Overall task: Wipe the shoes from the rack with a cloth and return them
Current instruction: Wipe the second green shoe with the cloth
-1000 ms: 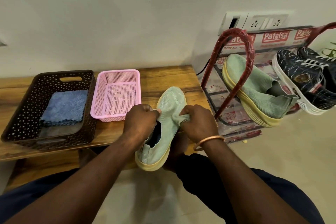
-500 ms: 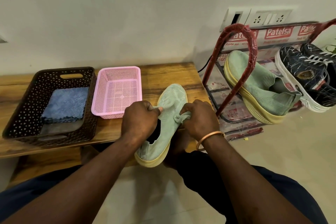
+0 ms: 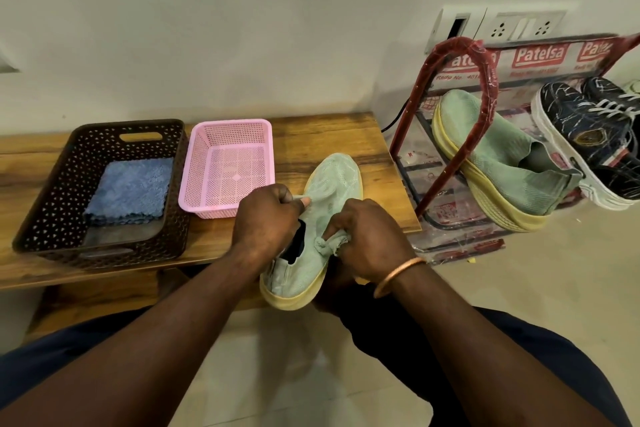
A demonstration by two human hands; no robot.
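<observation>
A pale green knit shoe [image 3: 337, 177] with a yellow sole lies toe-away over the front edge of the wooden table [image 3: 329, 135]. My left hand [image 3: 266, 218] grips its upper by the opening, thumb pinching the fabric. My right hand [image 3: 367, 236] holds a bunched pale green cloth [image 3: 329, 243] against the shoe's right side. The matching green shoe [image 3: 498, 163] leans on the red-framed shoe rack [image 3: 485, 80] at the right, beside a pair of dark sneakers [image 3: 588, 135].
A dark brown basket [image 3: 52, 191] holding folded blue cloths [image 3: 131, 191] sits on the table's left part, a pink basket [image 3: 197, 170] beside it. Wall sockets [image 3: 519, 28] and a black cable are behind the rack. Tiled floor lies below and right.
My right hand with the cloth has shifted slightly along the shoe's side toward the heel. My left hand keeps its grip on the shoe. The view has moved a little.
</observation>
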